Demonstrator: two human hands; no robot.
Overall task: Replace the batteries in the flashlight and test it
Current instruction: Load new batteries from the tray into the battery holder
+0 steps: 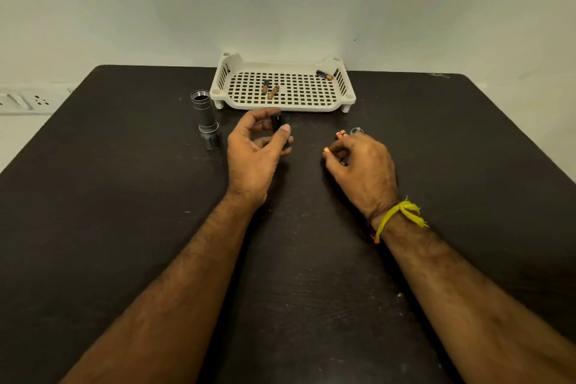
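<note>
Flashlight body [207, 120] stood open | battery holder [278, 128] pinched by left hand [254, 150] | right hand [361, 162] curled, contents unclear | risk: cells inserted reversed

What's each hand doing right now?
Left hand: grips a black battery holder.
Right hand: fingers curled around small batteries.

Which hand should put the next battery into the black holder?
Probably the right hand. It already pinches small orange-tipped batteries just beside the black battery holder, which the left hand is busy gripping. The other batteries lie farther off in the white slotted plastic tray.
</note>
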